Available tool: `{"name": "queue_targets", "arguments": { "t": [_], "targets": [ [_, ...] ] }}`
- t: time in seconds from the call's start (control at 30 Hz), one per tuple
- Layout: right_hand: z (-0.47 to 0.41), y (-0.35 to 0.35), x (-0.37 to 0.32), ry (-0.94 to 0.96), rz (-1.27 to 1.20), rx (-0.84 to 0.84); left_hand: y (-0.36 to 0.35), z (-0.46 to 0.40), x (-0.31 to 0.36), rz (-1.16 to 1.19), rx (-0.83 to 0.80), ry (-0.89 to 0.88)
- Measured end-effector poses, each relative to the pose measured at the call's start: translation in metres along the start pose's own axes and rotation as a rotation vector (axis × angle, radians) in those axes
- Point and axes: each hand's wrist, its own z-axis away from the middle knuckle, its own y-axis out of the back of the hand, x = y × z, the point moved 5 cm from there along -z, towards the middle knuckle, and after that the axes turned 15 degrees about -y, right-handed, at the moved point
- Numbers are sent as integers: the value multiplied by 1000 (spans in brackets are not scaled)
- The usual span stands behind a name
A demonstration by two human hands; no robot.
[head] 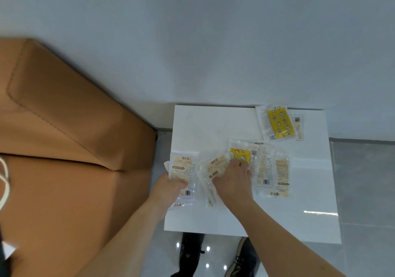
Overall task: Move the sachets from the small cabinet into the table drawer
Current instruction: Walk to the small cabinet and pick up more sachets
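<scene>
Reading "HAND WARMER" in pale capitals on the held sachet (182, 174), under larger characters too soft to make out, with a barcode near its lower edge. Gripping that sachet in the left hand (171, 188), thumb across its face and fingers hidden behind, at the near left edge of the white table top (213, 122). Pressing down with the right hand (233, 179), fingers curled, on a loose pile of sachets (215, 167) just right of the held one, closing on the top packet or merely pinning it, cannot tell which. Showing the same printed heading on the pile's top wrapper, and a yellow pad with stars (241, 154) inside a clear wrapper beneath the fingertips. Lying flat beside the pile to the right, two more sachets (282, 172) face down, possibly overlapping, with barcodes and blocks of small text. Resting apart at the far right corner, a yellow-patterned sachet (277, 123) atop another packet. Standing left of the table, a tan upholstered seat (64, 148); below the near edge, two dark shoes (192, 253) on a glossy floor.
</scene>
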Motion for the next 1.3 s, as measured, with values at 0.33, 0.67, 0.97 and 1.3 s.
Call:
{"name": "queue_targets", "arguments": {
  "t": [0.33,0.67,0.97,1.3],
  "targets": [
    [10,13,-4,100,-138,-161,2,4,13,8,-12,-46],
    [74,168,-12,61,-579,-290,1,85,163,0,6,-332],
    [225,385,18,223,-772,-143,-12,273,333,92,-51,-609],
    [331,509,100,290,-1021,111,-72,403,455,11,-247,-891]
  ]
}}
